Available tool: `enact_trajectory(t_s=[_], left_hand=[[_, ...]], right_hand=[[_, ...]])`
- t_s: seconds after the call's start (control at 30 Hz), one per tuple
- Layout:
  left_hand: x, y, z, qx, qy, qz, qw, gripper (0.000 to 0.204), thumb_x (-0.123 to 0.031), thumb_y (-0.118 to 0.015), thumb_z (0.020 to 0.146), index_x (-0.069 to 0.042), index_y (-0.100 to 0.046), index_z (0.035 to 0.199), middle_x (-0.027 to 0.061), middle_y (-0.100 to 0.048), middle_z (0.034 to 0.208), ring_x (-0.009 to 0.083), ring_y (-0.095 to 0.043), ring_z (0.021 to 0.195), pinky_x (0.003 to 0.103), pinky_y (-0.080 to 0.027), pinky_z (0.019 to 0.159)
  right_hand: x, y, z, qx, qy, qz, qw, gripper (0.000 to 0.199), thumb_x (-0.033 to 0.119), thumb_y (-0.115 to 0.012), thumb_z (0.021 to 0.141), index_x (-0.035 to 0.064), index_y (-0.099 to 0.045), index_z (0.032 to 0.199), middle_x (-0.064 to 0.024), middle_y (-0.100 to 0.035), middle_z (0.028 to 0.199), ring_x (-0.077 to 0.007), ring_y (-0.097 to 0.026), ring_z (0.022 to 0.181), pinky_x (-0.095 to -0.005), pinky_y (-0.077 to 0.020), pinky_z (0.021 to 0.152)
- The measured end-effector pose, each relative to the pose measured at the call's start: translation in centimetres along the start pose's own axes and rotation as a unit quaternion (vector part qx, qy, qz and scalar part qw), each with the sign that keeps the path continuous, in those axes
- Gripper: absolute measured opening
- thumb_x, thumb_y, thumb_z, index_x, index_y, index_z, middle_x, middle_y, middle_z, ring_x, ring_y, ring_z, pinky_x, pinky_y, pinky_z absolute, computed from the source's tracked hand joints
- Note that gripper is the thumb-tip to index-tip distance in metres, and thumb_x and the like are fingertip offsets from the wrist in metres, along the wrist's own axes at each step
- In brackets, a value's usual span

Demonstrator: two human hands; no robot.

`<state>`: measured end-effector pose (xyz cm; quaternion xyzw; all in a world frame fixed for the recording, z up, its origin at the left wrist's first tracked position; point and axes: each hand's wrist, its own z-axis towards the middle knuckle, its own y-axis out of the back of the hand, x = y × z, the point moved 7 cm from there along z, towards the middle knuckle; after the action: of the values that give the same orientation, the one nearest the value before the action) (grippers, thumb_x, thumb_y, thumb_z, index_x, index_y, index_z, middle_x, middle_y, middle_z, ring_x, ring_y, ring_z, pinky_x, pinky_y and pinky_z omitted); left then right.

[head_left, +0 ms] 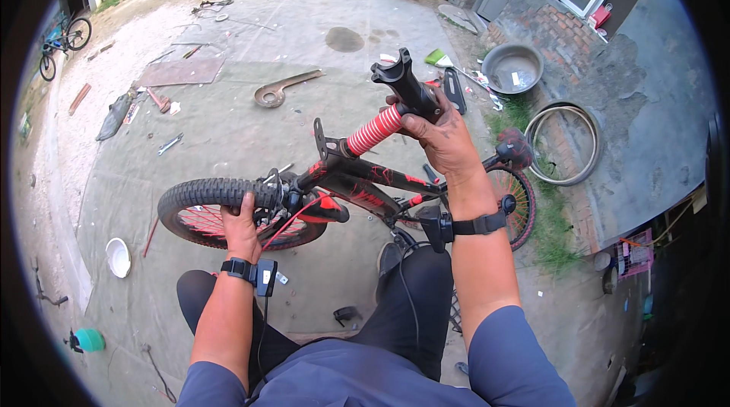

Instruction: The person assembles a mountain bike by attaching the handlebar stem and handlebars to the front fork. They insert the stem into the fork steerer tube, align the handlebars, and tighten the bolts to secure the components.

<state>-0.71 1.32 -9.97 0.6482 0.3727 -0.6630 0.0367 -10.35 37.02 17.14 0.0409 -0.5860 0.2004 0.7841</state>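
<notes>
From where I stand, the bicycle lies across before the person's knees, left hand seemingly clasped on the tyre, right hand wrapped round the black post. It looks stiff, fairly heavy; I'd lift by the frame.

- Bicycle frame: black, splashed with red graphics
- Cylindrical sleeve: red, ringed with white stripes
- Stem beyond it: plain black
- Tyre by the left hand: black
- Wheel spokes inside it: red
- Cable: bright red
- T-shirt: slate blue
- Trousers: black
- Wrist straps: black
- Basin: grey
- Broom head: green and white
- Bowl: white
- Crate: pink
- Wall: grey, patched with reddish-brown brick
</notes>
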Motion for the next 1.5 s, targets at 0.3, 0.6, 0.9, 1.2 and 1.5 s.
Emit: enact_trajectory(t_s=[0.3, 0.6, 0.9, 1.2, 1.5], left_hand=[[-0.8, -0.8, 0.3, 0.027, 0.016, 0.021, 0.999, 0.039, -0.021, -0.073, 0.098, -0.009, -0.052, 0.128, 0.0047, -0.064, 0.119, 0.0196, -0.062, 0.110, 0.041, -0.054, 0.096], [-2.9, -1.0, -2.7, -0.007, 0.102, 0.017, 0.995, 0.056, -0.019, -0.075, 0.096, -0.007, -0.045, 0.141, 0.0065, -0.059, 0.132, 0.0214, -0.058, 0.124, 0.041, -0.044, 0.111], [-4.2, -1.5, -3.1, -0.074, 0.216, 0.095, 0.969, 0.051, -0.019, -0.071, 0.097, -0.005, -0.048, 0.141, 0.0075, -0.061, 0.134, 0.0217, -0.058, 0.125, 0.044, -0.044, 0.112], [-14.1, -6.7, -8.6, -0.210, 0.315, 0.334, 0.864, 0.079, -0.033, -0.074, 0.096, 0.002, -0.034, 0.155, 0.0203, -0.052, 0.147, 0.0288, -0.052, 0.134, 0.045, -0.045, 0.107], [-19.7, -10.5, -18.0, -0.274, 0.340, 0.317, 0.842, 0.072, -0.035, -0.074, 0.096, 0.003, -0.043, 0.149, 0.0164, -0.062, 0.129, 0.0238, -0.061, 0.115, 0.039, -0.050, 0.095]], right_hand=[[-0.6, -0.1, 1.6, 0.054, 0.028, 0.002, 0.998, 0.049, 0.005, -0.083, 0.084, -0.0024, -0.060, 0.126, -0.0148, -0.073, 0.114, -0.0211, -0.069, 0.109, -0.0361, -0.0542, 0.100], [-1.5, 1.8, 0.4, 0.086, -0.025, -0.028, 0.996, 0.088, 0.047, -0.088, 0.076, -0.0047, -0.054, 0.137, -0.0167, -0.068, 0.112, -0.0369, -0.068, 0.108, -0.0549, -0.0549, 0.097], [2.4, -0.8, 4.6, 0.336, -0.130, -0.095, 0.928, 0.071, 0.013, -0.084, 0.070, -0.0044, -0.059, 0.135, -0.0219, -0.069, 0.126, -0.0401, -0.069, 0.113, -0.0435, -0.0549, 0.096], [3.5, -2.1, 4.4, 0.349, -0.137, -0.197, 0.906, 0.072, 0.011, -0.074, 0.081, 0.0024, -0.050, 0.148, -0.0200, -0.066, 0.114, -0.0381, -0.066, 0.098, -0.0415, -0.0537, 0.084], [2.7, -1.9, 4.0, 0.331, -0.150, -0.163, 0.917, 0.066, 0.013, -0.078, 0.081, 0.0035, -0.052, 0.142, -0.0180, -0.067, 0.111, -0.0373, -0.067, 0.099, -0.0400, -0.0543, 0.087]])
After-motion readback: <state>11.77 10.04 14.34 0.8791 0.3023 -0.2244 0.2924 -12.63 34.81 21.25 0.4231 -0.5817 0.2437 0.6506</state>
